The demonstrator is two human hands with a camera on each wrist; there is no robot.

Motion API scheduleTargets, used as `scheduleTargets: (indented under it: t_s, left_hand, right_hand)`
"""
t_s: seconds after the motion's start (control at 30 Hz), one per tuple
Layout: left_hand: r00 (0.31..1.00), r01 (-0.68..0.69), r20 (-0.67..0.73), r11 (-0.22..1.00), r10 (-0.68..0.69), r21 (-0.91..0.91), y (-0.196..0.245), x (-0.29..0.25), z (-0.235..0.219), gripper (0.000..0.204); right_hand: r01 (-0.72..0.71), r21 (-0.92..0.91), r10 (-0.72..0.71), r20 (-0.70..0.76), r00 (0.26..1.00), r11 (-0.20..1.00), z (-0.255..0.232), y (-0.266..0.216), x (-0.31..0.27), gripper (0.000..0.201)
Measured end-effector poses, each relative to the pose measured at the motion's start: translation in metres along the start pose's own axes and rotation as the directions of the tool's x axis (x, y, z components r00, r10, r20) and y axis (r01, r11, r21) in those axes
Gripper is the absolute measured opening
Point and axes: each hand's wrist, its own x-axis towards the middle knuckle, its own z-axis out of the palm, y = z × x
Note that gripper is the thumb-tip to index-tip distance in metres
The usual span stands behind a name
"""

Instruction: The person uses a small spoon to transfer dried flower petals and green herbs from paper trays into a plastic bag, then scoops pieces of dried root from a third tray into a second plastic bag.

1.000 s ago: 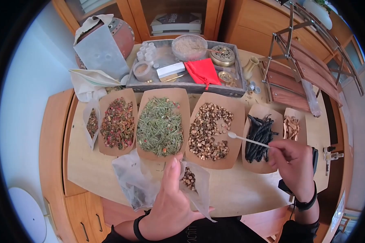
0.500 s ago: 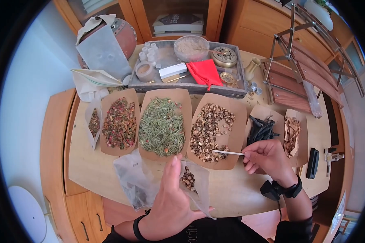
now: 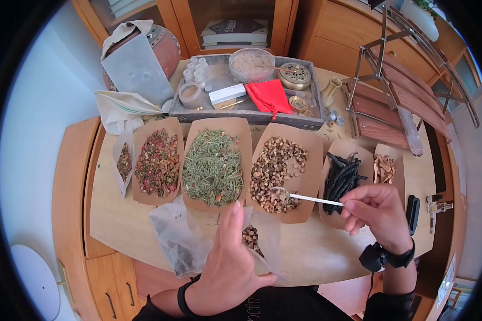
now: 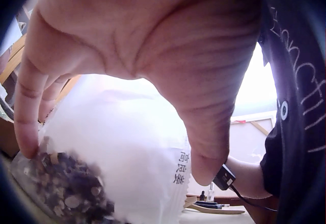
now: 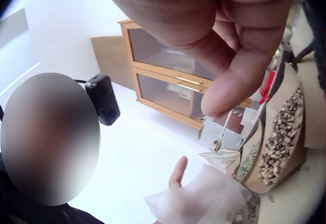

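My right hand (image 3: 377, 214) pinches the thin white handle of a small spoon (image 3: 316, 199) between thumb and fingertips. Small brown pieces show on the spoon's bowl, which hangs over a paper tray (image 3: 311, 155) of chopped brown root pieces (image 3: 276, 166). In the right wrist view the spoon (image 5: 223, 127) juts from below the fingertips. My left hand (image 3: 227, 262) holds a translucent plastic bag (image 4: 137, 142), thumb and fingers spread at its two sides. More brown pieces (image 4: 71, 188) lie inside the bag, and dark characters are printed on it.
Alongside stand paper trays of reddish dried petals (image 3: 158, 163), green needle-like herb (image 3: 211, 166), black strips (image 3: 341, 176) and pale bark (image 3: 384, 168). Another plastic bag (image 3: 179, 235) lies left of my left hand. Behind sits a grey wooden tray (image 3: 219, 114); a folding rack (image 3: 396, 101) is at right.
My right hand lowered the spoon from right of the root pieces into them, then drew back to the right with pieces on its bowl. The left hand stayed nearly still.
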Motion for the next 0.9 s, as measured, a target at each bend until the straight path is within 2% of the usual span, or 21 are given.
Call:
scheduleTargets:
  t_s: [0.1, 0.23, 0.3, 0.37, 0.43, 0.47, 0.5, 0.57, 0.63, 0.7, 0.73, 0.77, 0.83, 0.9]
  left_hand:
    - [0.998, 0.026, 0.058, 1.0, -0.027, 0.01, 0.001, 0.002, 0.0, 0.141]
    - [1.0, 0.021, 0.008, 0.999, -0.02, -0.032, 0.001, -0.001, 0.003, 0.144]
    - [1.0, 0.005, -0.015, 1.0, -0.006, -0.029, 0.0, -0.002, 0.004, 0.145]
    - [0.999, -0.001, -0.051, 0.992, -0.006, -0.13, 0.0, -0.003, 0.004, 0.128]
    - [0.999, 0.021, -0.042, 0.99, -0.027, -0.141, 0.0, -0.004, 0.004, 0.129]
    - [0.999, 0.039, -0.031, 0.988, -0.045, -0.152, 0.0, -0.005, 0.004, 0.129]
    - [0.999, 0.036, -0.03, 0.988, -0.041, -0.151, -0.001, -0.005, 0.003, 0.129]
    - [1.0, -0.004, -0.031, 0.998, 0.002, -0.068, -0.002, -0.006, 0.002, 0.145]
    - [0.999, -0.007, -0.042, 0.998, 0.004, -0.07, -0.003, -0.006, 0.002, 0.146]
    - [0.999, -0.011, -0.049, 0.997, 0.008, -0.073, -0.004, -0.006, 0.003, 0.146]
    - [0.999, -0.017, -0.053, 0.997, 0.013, -0.076, -0.004, -0.006, 0.003, 0.147]
    - [0.998, -0.023, -0.057, 0.997, 0.019, -0.079, -0.004, -0.006, 0.004, 0.147]
    - [0.998, -0.024, -0.055, 0.997, 0.02, -0.071, -0.003, -0.005, 0.004, 0.146]
    - [0.998, -0.023, -0.056, 0.998, 0.02, -0.064, -0.003, -0.006, 0.004, 0.146]
  right_hand:
    - [0.04, -0.016, -0.04, 0.008, 0.999, 0.999, 0.007, -0.017, -0.022, 0.011]
    - [0.064, -0.109, -0.061, 0.03, 0.998, 0.992, 0.026, -0.021, -0.044, 0.011]
    - [0.349, -0.399, -0.367, 0.032, 0.93, 0.848, 0.029, -0.019, -0.049, 0.012]
    - [0.359, -0.383, -0.385, 0.008, 0.923, 0.851, 0.024, -0.018, -0.048, 0.011]
    - [0.328, -0.42, -0.417, -0.137, 0.899, 0.846, 0.017, -0.014, -0.036, 0.01]
    - [0.283, -0.45, -0.404, -0.199, 0.893, 0.847, 0.014, -0.009, -0.025, 0.01]
    - [0.283, -0.449, -0.405, -0.203, 0.892, 0.847, 0.01, -0.002, -0.016, 0.01]
    - [0.229, -0.529, -0.378, -0.193, 0.905, 0.818, 0.005, 0.01, -0.001, 0.01]
    - [0.23, -0.54, -0.38, -0.185, 0.906, 0.81, 0.006, 0.02, 0.008, 0.01]
    - [0.23, -0.507, -0.332, -0.118, 0.936, 0.831, 0.009, 0.025, 0.012, 0.009]
    - [0.186, -0.46, -0.253, -0.088, 0.963, 0.868, 0.011, 0.024, 0.014, 0.01]
    - [0.185, -0.458, -0.252, -0.09, 0.964, 0.869, 0.012, 0.026, 0.018, 0.01]
    - [0.102, -0.242, -0.1, 0.02, 0.995, 0.965, 0.013, 0.032, 0.029, 0.011]
    - [0.111, -0.228, -0.097, 0.073, 0.993, 0.967, 0.012, 0.032, 0.036, 0.012]
